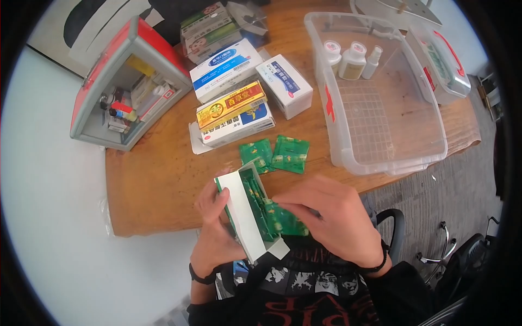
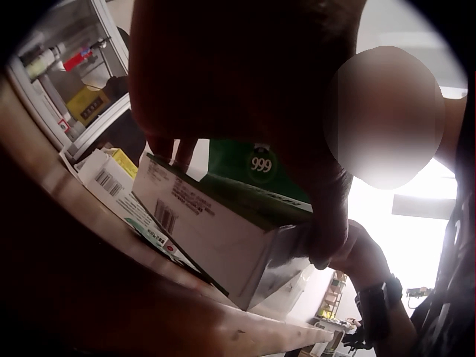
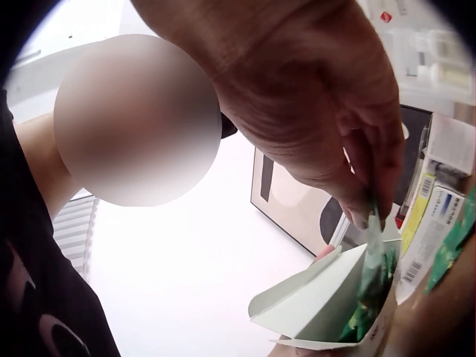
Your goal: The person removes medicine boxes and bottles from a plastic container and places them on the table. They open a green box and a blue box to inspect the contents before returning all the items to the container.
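Two hands meet at a green-and-white box (image 1: 242, 214) close to the near edge of the wooden surface (image 1: 157, 201), in front of the person's torso. The left hand (image 1: 216, 234) has its grip curled round the box, which is tilted with its flap end open; the right hand (image 1: 343, 218) has its grip pressed together at the fingertips, pinching a green sachet (image 3: 371, 260) partly within the opening. More green packets (image 1: 260, 204) sit packed inside the box. Two loose sachets (image 1: 291, 154) lie flat on the surface just beyond it. Farther back, a yellow carton (image 1: 231, 106) rests on a white carton (image 1: 239, 129). A red-and-grey case (image 1: 162, 48) stands to the left, and a clear tub (image 1: 380, 167) to the right holds white bottles (image 1: 352, 61).
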A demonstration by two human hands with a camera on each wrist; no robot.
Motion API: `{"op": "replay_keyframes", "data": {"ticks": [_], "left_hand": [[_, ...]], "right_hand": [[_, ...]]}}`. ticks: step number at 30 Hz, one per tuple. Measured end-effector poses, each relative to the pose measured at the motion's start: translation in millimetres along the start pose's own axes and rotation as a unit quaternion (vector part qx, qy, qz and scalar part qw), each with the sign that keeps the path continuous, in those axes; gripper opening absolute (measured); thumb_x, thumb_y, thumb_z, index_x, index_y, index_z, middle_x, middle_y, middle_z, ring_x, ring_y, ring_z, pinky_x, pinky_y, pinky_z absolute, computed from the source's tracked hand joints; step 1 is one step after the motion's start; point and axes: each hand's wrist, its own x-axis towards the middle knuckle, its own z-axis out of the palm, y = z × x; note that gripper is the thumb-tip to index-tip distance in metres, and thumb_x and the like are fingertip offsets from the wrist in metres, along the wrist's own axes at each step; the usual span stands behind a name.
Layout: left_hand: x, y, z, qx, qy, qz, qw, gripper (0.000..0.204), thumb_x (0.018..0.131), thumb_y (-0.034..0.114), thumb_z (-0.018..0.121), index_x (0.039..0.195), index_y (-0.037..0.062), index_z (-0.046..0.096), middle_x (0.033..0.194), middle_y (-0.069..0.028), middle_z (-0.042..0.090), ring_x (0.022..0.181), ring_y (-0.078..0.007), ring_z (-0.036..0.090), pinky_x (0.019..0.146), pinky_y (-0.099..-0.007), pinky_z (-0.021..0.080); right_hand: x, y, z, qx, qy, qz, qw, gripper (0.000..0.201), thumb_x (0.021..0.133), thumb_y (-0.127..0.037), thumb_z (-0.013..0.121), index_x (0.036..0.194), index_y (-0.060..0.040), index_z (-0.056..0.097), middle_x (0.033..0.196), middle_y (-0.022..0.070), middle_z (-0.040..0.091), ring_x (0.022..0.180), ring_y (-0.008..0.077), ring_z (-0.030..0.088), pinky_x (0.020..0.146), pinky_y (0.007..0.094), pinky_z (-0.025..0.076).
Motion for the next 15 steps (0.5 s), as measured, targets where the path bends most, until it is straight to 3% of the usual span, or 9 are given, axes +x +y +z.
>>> {"op": "replay_keyframes", "data": {"ticks": [10,13,15], "left_hand": [[5,4,4,0.021,0.000,0.008,1.000,0.129,0.062,0.038,0.105,0.167,0.0226,0.031,0.168,-0.0284,0.043,0.150,-0.0461,0.046,0.118,-0.0535,0.030],[3,3,5,0.035,-0.005,0.014,0.999,0.131,0.062,0.039,0.105,0.167,0.0228,0.030,0.169,-0.0294,0.042,0.151,-0.0468,0.045,0.119,-0.0526,0.028],[3,5,3,0.024,-0.011,0.019,0.999,0.133,0.062,0.037,0.106,0.168,0.0216,0.028,0.168,-0.0297,0.040,0.151,-0.0479,0.045,0.119,-0.0547,0.032]], "right_hand": [[-1,-3,-7,-0.013,-0.012,-0.011,1.000,0.021,0.093,0.000,0.076,0.114,-0.0029,0.077,0.100,0.0123,0.074,0.096,0.0358,0.073,0.080,0.0435,0.061],[-2,2,3,-0.002,-0.035,-0.020,0.999,0.023,0.095,-0.001,0.076,0.117,-0.0028,0.075,0.104,0.0137,0.073,0.094,0.0363,0.073,0.079,0.0434,0.061],[1,1,20,0.015,-0.039,-0.016,0.999,0.024,0.096,-0.003,0.076,0.120,-0.0024,0.073,0.106,0.0149,0.071,0.092,0.0367,0.074,0.078,0.0431,0.061]]}}
